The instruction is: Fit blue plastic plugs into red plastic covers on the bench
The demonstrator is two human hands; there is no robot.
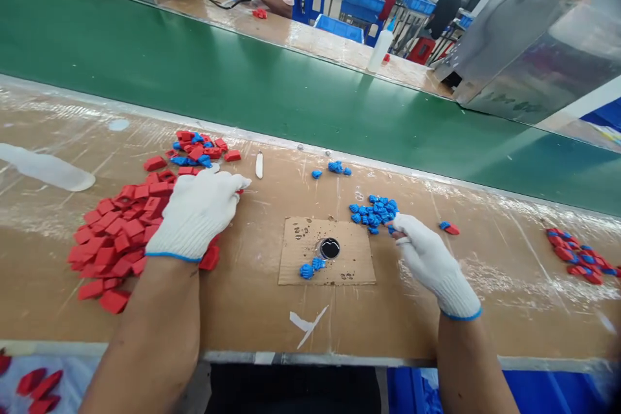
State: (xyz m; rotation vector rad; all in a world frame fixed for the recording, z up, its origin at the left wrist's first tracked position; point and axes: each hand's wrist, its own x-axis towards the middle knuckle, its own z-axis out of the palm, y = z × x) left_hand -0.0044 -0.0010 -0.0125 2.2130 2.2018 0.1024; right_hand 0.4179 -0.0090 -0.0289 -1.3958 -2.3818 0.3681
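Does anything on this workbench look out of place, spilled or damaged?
Little stands out. A torn strip of white tape lies loose near the bench's front edge, and a clear bottle lies on its side at far left. No spill is visible.

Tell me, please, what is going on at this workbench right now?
A person in white knit gloves is working with small plastic parts. The left hand rests on a heap of red pieces, while the right hand reaches its fingers into a cluster of blue pieces. Between them lies a cardboard pad with a dark round hole. Joined red-and-blue parts lie far right.
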